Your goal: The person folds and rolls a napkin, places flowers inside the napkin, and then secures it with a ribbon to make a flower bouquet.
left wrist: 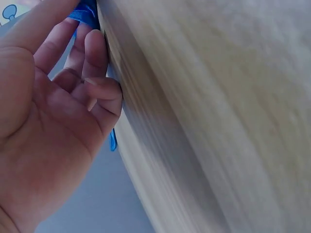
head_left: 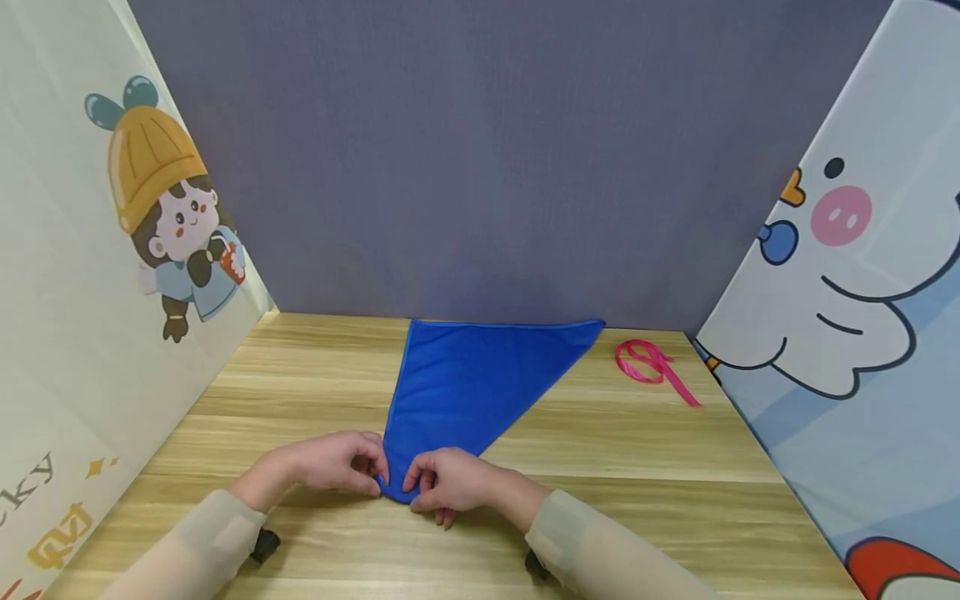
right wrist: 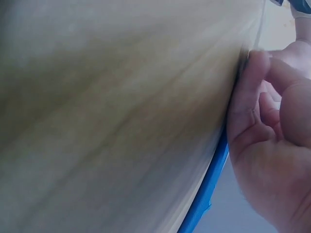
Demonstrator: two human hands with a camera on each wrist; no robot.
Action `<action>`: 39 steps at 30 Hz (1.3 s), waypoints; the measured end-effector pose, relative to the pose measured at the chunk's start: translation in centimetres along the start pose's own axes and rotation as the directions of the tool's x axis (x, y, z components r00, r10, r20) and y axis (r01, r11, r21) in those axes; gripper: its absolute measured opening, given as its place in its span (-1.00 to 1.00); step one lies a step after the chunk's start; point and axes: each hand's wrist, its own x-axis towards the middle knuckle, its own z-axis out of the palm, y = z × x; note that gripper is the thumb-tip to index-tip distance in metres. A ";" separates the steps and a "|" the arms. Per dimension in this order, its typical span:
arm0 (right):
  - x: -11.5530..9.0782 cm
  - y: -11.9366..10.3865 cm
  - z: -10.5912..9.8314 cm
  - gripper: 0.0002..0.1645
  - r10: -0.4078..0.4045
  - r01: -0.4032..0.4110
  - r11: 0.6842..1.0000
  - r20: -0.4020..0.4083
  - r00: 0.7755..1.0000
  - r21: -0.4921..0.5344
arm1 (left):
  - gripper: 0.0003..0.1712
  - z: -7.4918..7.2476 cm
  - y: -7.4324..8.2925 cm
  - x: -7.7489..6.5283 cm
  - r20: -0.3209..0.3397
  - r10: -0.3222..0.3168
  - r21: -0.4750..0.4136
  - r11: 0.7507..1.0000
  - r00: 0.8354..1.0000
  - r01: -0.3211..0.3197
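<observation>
A blue cloth [head_left: 472, 383] lies on the wooden table, wide at the far side and narrowing to a small rolled or folded edge near me. At the left of that near end, my left hand [head_left: 341, 461] pinches the cloth between thumb and fingers. My right hand [head_left: 457, 481] pinches the same end from the right, thumb and forefinger close together. In the left wrist view, a bit of blue cloth [left wrist: 86, 14] shows at the left fingertips. Seen from the right wrist, the cloth's edge [right wrist: 206, 187] runs beside the hand, whose fingertips hide their grip.
A loosely coiled pink ribbon [head_left: 648, 362] lies at the table's right rear. A grey panel [head_left: 480, 158] stands along the back edge. Side panels with cartoon prints rise at left [head_left: 67, 250] and right [head_left: 885, 317].
</observation>
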 end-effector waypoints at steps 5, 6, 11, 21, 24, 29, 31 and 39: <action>0.1 -0.2 -0.1 -0.76 -0.004 0.003 0.995 -0.013 1.000 -0.102 | -0.90 -0.1 -0.6 0.0 -0.011 0.019 0.025 1.000 1.000 -0.019; 0.2 -0.2 -0.1 -0.77 -0.005 0.003 0.994 -0.014 1.000 -0.109 | -0.89 -0.1 -0.7 0.0 -0.014 0.020 0.024 1.000 1.000 -0.020; 0.1 -0.2 -0.2 -0.86 -0.020 0.017 0.994 -0.033 0.999 -0.109 | -0.85 -0.3 -0.6 0.2 -0.037 0.009 0.019 1.000 0.999 -0.009; 0.1 0.1 -0.3 -0.92 -0.026 0.018 0.994 -0.069 0.997 -0.112 | -0.89 -0.3 -0.5 0.7 -0.049 -0.064 -0.023 0.998 0.997 0.063; 0.2 0.2 -0.4 -0.99 -0.030 0.022 0.994 -0.073 0.997 -0.104 | -0.88 -0.3 -0.5 0.7 -0.060 -0.068 -0.035 0.997 0.996 0.066; 0.2 0.3 -0.6 -0.88 -0.042 0.037 0.998 -0.076 0.996 -0.057 | -0.85 -0.1 -0.5 0.8 -0.069 -0.043 -0.017 0.999 0.997 0.042; 0.2 0.3 -0.6 -0.89 -0.046 0.043 0.998 -0.074 0.996 -0.047 | -0.88 -0.1 -0.5 0.9 -0.065 -0.028 -0.016 1.000 0.998 0.027; 0.3 0.3 -0.7 -0.94 -0.072 0.061 0.988 -0.070 0.995 -0.144 | -0.92 0.1 -0.4 1.1 -0.066 -0.012 -0.008 1.000 0.998 0.011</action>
